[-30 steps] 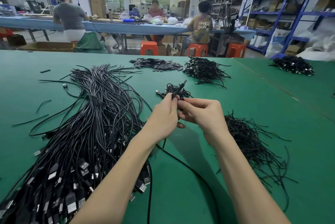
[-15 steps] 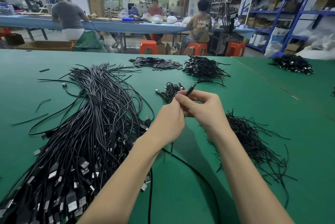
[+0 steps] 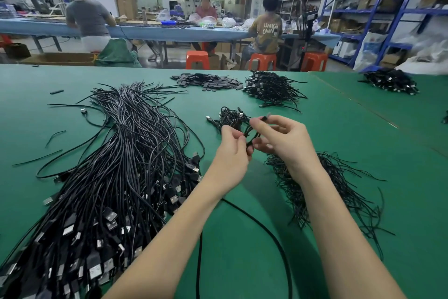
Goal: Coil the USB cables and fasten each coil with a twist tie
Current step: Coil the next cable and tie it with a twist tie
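Note:
A black USB cable (image 3: 252,132) is held between both hands above the green table (image 3: 339,134). My left hand (image 3: 230,153) pinches its loop at the bottom. My right hand (image 3: 283,140) pinches the plug end near the top, fingers curled. The rest of this cable (image 3: 266,226) trails down over the table between my forearms. A big bundle of uncoiled black USB cables (image 3: 116,177) lies to the left. A loose pile of thin black twist ties (image 3: 327,189) lies under my right wrist. A few coiled cables (image 3: 230,117) lie just beyond my hands.
Farther back sit a pile of flat dark pieces (image 3: 206,81), another heap of coiled cables (image 3: 271,89) and one at the far right (image 3: 390,80). Three people work at a blue bench (image 3: 169,32) behind; blue shelving (image 3: 388,8) stands right.
My hands have drawn slightly apart and the cable now forms a small loop between them. The right hand has shifted right with the plug end; more of the trailing cable has been pulled up.

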A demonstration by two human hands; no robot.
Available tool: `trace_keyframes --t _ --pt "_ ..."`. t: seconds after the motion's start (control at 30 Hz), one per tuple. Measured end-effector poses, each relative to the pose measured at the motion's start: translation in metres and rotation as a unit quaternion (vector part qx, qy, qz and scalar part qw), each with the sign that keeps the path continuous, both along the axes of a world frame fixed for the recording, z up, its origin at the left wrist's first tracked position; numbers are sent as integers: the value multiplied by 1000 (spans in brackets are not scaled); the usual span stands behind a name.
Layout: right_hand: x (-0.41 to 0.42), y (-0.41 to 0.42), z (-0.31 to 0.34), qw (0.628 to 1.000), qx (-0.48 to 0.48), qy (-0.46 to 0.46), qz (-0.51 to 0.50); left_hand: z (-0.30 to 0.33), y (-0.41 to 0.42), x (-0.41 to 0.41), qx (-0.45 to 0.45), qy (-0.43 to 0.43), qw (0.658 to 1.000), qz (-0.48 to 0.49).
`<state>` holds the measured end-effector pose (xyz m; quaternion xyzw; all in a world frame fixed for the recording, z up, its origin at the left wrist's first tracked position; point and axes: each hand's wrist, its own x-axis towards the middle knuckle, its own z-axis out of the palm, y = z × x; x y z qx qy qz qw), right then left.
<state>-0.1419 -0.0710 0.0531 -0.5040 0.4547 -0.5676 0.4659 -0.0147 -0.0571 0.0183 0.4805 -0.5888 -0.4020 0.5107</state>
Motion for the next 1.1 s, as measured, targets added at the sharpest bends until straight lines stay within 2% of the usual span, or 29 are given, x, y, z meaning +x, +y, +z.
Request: trace_keyframes --t 0.07,0.23,0.33,0.4,0.43,0.53,0.57,0.63,0.7,0.93,1.1 --pt "-7 0 3 999 25 33 9 1 -2 2 17 49 999 2" --pt "-31 6 8 964 58 260 28 -1 -3 2 42 116 992 4" --pt "-50 6 12 897 91 432 22 -3 -3 0 41 115 992 1" --pt "-60 5 10 849 88 520 -41 -3 -3 -2 42 113 993 -4" --pt "-62 6 10 842 80 528 -75 -3 -2 -3 44 110 993 -5" --pt "-63 7 9 853 40 504 -132 -1 1 -3 53 106 993 -6" --pt "-63 6 9 843 37 518 -138 -1 1 -4 56 106 993 -7" --pt "-61 6 6 813 63 566 -120 1 2 -4 58 105 993 -9" --pt "-58 5 -1 803 96 582 -91 1 3 -4 59 104 993 -9" --pt "-55 2 -14 846 79 502 -163 2 3 -1 66 112 991 -13" --pt "-59 0 -11 880 48 442 -166 0 2 -1 72 118 990 -12"
